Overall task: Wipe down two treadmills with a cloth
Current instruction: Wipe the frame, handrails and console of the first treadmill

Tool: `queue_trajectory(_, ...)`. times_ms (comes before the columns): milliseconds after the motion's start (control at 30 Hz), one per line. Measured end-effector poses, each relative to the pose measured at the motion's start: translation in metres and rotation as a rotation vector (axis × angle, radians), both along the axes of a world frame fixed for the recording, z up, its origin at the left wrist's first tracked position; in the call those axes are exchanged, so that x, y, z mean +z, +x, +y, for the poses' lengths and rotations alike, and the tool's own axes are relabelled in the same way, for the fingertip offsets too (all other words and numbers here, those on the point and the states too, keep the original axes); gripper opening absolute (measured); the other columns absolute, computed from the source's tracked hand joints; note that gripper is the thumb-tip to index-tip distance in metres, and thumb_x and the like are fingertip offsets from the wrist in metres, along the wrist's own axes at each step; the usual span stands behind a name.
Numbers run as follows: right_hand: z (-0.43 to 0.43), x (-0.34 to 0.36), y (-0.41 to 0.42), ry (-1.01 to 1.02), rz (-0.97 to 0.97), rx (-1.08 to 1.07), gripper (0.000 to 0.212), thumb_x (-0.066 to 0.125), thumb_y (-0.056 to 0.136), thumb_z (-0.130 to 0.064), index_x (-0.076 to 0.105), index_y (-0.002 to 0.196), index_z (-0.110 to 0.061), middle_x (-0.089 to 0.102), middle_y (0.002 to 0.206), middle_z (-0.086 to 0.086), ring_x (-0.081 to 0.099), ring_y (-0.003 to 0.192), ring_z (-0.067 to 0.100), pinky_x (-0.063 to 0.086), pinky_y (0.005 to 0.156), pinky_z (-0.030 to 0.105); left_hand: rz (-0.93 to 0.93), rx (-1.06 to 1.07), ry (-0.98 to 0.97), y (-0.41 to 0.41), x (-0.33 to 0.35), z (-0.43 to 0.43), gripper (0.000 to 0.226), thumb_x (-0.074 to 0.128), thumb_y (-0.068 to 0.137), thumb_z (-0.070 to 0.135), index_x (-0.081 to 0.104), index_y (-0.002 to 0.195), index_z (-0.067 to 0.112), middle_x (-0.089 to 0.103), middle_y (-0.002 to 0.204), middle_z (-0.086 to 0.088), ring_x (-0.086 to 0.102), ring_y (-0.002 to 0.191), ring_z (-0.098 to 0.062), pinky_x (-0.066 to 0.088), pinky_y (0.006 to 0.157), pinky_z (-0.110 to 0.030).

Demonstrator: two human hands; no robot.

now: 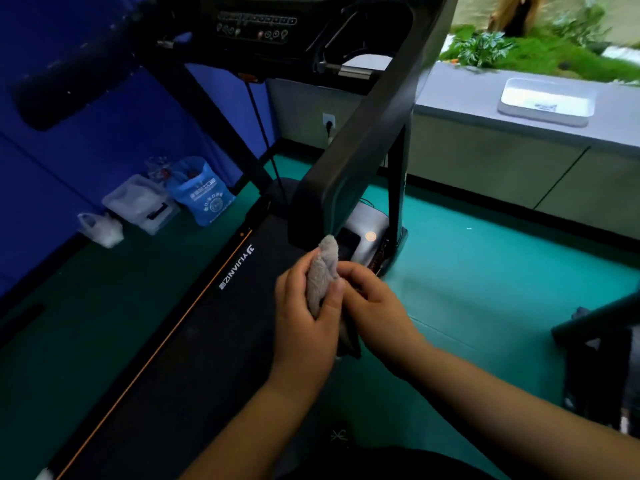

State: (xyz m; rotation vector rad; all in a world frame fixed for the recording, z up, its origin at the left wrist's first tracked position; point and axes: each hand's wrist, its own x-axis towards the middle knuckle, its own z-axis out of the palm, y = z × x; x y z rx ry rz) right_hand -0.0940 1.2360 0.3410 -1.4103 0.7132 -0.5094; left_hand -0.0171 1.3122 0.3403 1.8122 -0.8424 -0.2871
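Slipping is the risk: the cloth (323, 271) is held bunched over the belt (194, 358), curled round by the left grip (304, 323) and pinched by the right grip (374, 306), and a loose tail could be dropped. Little would be wiped by a tight lump. The cloth looks soft, grey and fuzzy; the belt flat and black; the handrail (363, 133) beyond smooth, dark and hard.

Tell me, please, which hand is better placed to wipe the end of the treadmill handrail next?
Left, probably: the left hand wraps most of the cloth, whose tip sits just under the handrail end; the right hand only pinches its edge.
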Motion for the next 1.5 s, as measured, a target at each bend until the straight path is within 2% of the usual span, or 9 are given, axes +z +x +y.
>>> queue_trajectory(200, -0.055, 0.019, 0.012, -0.224, 0.055, -0.2, 0.021, 0.055, 0.093, -0.014, 0.064, 0.09, -0.032, 0.07, 0.097, -0.001, 0.065, 0.095, 0.017, 0.05, 0.092, 0.033, 0.241, 0.544, -0.306, 0.034, 0.028, -0.014, 0.028, 0.052, 0.096, 0.022, 0.048, 0.122, 0.028, 0.058, 0.124, 0.001, 0.056, 0.114, -0.01, 0.045, 0.101, -0.03)
queue_trajectory(300, -0.096, 0.029, 0.035, -0.219, 0.099, -0.279, 0.005, 0.06, 0.089, -0.029, 0.057, 0.086, -0.032, 0.066, 0.09, 0.003, 0.067, 0.089, 0.025, 0.054, 0.086, 0.046, 0.047, 0.457, -0.33, 0.045, 0.03, -0.046, 0.033, 0.049, 0.092, 0.032, 0.051, 0.125, 0.027, 0.052, 0.13, -0.005, 0.053, 0.116, -0.013, 0.045, 0.1, -0.032)
queue_trajectory(500, -0.124, 0.037, 0.066, -0.255, 0.179, -0.231, 0.042, 0.065, 0.073, -0.061, 0.045, 0.085, -0.027, 0.055, 0.084, -0.005, 0.065, 0.084, 0.023, 0.055, 0.086, 0.045, -0.178, 0.317, -0.304, 0.033, -0.026, -0.082, 0.04, 0.052, 0.085, 0.007, 0.053, 0.123, 0.021, 0.044, 0.135, -0.016, 0.044, 0.126, -0.028, 0.039, 0.106, -0.039)
queue_trajectory(700, -0.127, 0.038, 0.065, -0.217, 0.163, -0.191, 0.043, 0.064, 0.083, -0.052, 0.042, 0.095, -0.018, 0.052, 0.075, -0.003, 0.055, 0.065, 0.013, 0.05, 0.061, 0.028, 0.328, 0.498, -0.325, 0.031, -0.062, -0.047, 0.03, 0.044, 0.088, 0.026, 0.054, 0.113, 0.011, 0.054, 0.121, -0.014, 0.055, 0.112, -0.023, 0.046, 0.1, -0.044)
queue_trajectory(933, -0.125, 0.041, 0.067, -0.233, 0.204, -0.23, 0.045, 0.065, 0.076, -0.059, 0.044, 0.091, -0.021, 0.055, 0.083, -0.001, 0.059, 0.071, 0.014, 0.051, 0.061, 0.029, -0.187, 0.343, -0.282, 0.01, -0.047, -0.083, 0.044, 0.046, 0.094, 0.033, 0.044, 0.137, 0.026, 0.03, 0.147, -0.006, 0.031, 0.134, -0.023, 0.03, 0.111, -0.041)
queue_trajectory(1000, -0.128, 0.045, 0.068, -0.27, 0.246, -0.268, 0.054, 0.066, 0.069, -0.062, 0.047, 0.097, -0.02, 0.058, 0.09, -0.001, 0.062, 0.081, 0.017, 0.055, 0.068, 0.034, -0.068, 0.348, -0.353, 0.02, -0.058, -0.08, 0.044, 0.044, 0.095, 0.028, 0.044, 0.138, 0.024, 0.031, 0.142, 0.001, 0.033, 0.134, -0.017, 0.031, 0.111, -0.034)
queue_trajectory(1133, -0.14, 0.056, 0.071, -0.377, 0.324, -0.377, 0.059, 0.069, 0.075, -0.054, 0.045, 0.12, -0.024, 0.058, 0.114, 0.002, 0.061, 0.099, 0.019, 0.052, 0.09, 0.039, 0.685, 0.461, -0.264, 0.069, -0.066, -0.07, 0.038, 0.041, 0.101, 0.027, 0.048, 0.136, 0.014, 0.055, 0.134, -0.011, 0.053, 0.124, -0.023, 0.041, 0.107, -0.037)
queue_trajectory(1367, -0.148, 0.062, 0.104, -0.349, 0.33, -0.528, 0.069, 0.062, 0.076, -0.051, 0.04, 0.133, -0.021, 0.058, 0.122, 0.004, 0.061, 0.104, 0.017, 0.051, 0.084, 0.032, 0.624, -0.2, -0.399, 0.122, -0.012, -0.048, 0.039, 0.037, 0.096, 0.031, 0.05, 0.13, 0.016, 0.058, 0.13, 0.001, 0.052, 0.123, -0.004, 0.042, 0.102, -0.02)
queue_trajectory(1500, -0.149, 0.062, 0.119, -0.27, 0.31, -0.66, 0.049, 0.063, 0.079, -0.036, 0.043, 0.122, -0.023, 0.065, 0.11, 0.0, 0.066, 0.094, 0.013, 0.054, 0.09, 0.04, 0.474, -0.571, -0.372, 0.119, -0.003, -0.058, 0.039, 0.026, 0.103, 0.027, 0.044, 0.138, 0.021, 0.045, 0.145, 0.008, 0.036, 0.138, -0.007, 0.026, 0.116, -0.029)
